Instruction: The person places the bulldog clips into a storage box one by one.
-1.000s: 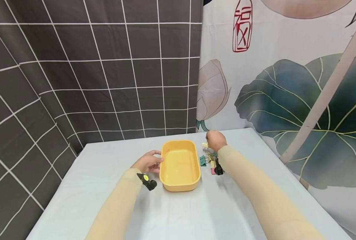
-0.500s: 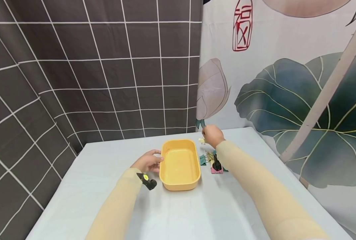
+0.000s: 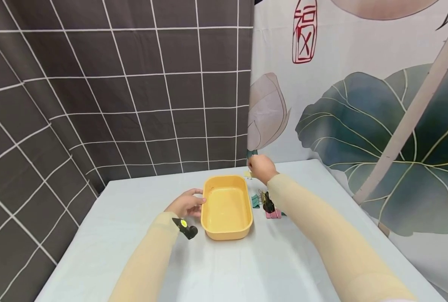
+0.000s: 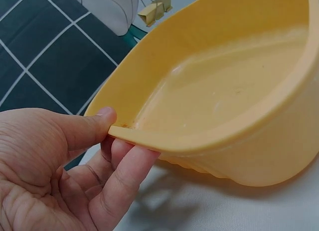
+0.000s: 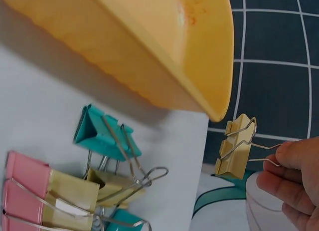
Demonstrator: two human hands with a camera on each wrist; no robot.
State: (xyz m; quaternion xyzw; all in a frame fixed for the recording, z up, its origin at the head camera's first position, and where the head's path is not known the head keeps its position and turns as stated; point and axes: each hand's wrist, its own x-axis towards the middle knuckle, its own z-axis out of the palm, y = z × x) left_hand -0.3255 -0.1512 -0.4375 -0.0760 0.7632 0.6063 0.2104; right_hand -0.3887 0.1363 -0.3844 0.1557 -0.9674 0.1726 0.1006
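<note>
Tray (image 3: 226, 235): rim (image 4: 159, 141) pinched by left hand (image 3: 185, 204); yellow clip (image 5: 236, 153) near it: pinched by right hand (image 3: 263, 168)

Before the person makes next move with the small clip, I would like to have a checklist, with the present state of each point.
1. Left hand holds the yellow tub: ok, thumb and fingers pinch its edge.
2. Right hand holds the yellow binder clip: ok, pinched by its wire handles.
3. Tub free of clips: ok, none inside, only reddish marks near one end.
4. Held clip over the tub: not ok, it hangs outside, near a far corner.
5. Loose clips well separated: not ok, the teal and pink ones crowd together with others.
6. Clip's exact height above the table: cannot tell.
</note>
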